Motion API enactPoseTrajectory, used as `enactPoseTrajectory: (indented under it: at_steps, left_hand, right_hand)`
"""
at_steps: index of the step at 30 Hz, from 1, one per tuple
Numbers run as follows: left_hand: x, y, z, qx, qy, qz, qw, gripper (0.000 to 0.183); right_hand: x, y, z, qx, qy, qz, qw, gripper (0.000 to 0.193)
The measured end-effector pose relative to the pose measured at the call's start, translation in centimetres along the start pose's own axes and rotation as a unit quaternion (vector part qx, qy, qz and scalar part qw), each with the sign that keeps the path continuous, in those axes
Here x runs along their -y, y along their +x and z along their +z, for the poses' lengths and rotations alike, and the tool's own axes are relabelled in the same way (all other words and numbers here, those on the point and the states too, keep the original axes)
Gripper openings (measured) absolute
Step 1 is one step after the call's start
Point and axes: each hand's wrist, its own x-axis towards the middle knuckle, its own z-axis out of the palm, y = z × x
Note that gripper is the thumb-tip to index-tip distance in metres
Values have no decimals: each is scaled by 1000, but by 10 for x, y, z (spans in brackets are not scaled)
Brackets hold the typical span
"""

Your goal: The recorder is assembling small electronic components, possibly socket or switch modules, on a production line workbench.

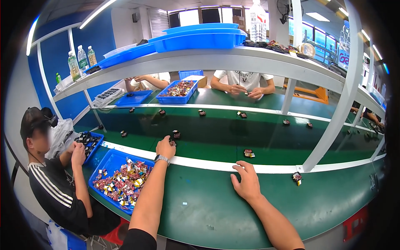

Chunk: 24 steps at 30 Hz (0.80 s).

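My left hand [165, 150], with a watch [161, 158] on its wrist, reaches across the white rail onto the dark green belt. Its fingers close around a small black-and-red electronic part [173, 143], partly hidden by the hand. Just beyond lies a similar part [176, 134]. My right hand [247, 182] rests over the green bench by the rail, fingers apart and holding nothing. Nearest to it on the belt is another black-and-red part [249, 153]. Beside my left forearm stands a blue tray [96, 188] heaped with small red, white and yellow pieces.
More parts lie along the belt, and one part [296, 178] sits on the bench at right. A person [54, 187] works at left by a blue tray [100, 139] of black pieces. White posts [333, 125] carry a shelf [208, 59] above. Two people work across the belt.
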Motion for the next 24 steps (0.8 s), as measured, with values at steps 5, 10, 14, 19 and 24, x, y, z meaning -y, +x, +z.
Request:
enactPoseTrajectory:
  at_steps: [5,10,14,19,24]
  left_hand:
    - [-56,-52,-1,-11,-188,131,973,50]
    - [-133,-145,-26,92,-290,244,921,53]
    - [-151,-172,-30,143,-307,232,912,48]
    - [-149,-182,-26,176,-336,176,908,50]
    - [-154,-178,-33,244,-387,181,871,52]
  right_hand:
    - [5,-4,8,31,153,92,983,31]
    - [10,0,18,74,358,257,895,31]
    - [-11,-3,22,93,445,305,837,29]
    - [5,0,10,118,360,329,865,23]
    - [-16,-6,14,76,291,250,920,27]
